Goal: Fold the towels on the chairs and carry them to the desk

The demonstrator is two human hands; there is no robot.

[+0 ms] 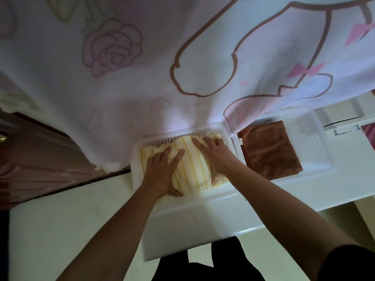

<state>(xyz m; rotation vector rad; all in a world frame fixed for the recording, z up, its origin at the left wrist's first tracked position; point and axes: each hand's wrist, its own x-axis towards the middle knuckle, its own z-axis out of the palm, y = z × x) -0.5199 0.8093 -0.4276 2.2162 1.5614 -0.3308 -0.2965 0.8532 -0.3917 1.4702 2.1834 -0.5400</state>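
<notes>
The left grip (162, 171) is lying palm down on the folded yellow-striped towel (194, 169), fingers straight and spread, thumb running along the towel's near edge. It is pressing rather than clasping. The right grip (215, 157) is pressing flat on the same towel just beside it, index finger straight. Its other fingers are bending down at the far right corner, where their tips are hard to make out.

The towel is looking soft and ribbed, bulging up between the two grips. It is sitting inside a white plastic basket (135, 163), rectangular with rounded corners and a perforated far wall. To the right of the right grip, a second white basket (308, 136) of the same kind is holding a folded brown towel (269, 153), plush and square-edged.

Both baskets are resting on a glossy white worktop (192, 220), whose right end is running out of view. Beyond the grips, a thin pale fabric (121, 82) printed with a rose and brown cartoon outlines is hanging down to the baskets' far rims, hiding whatever is standing behind. Left of the left grip, a pale floor (60, 220) is showing.
</notes>
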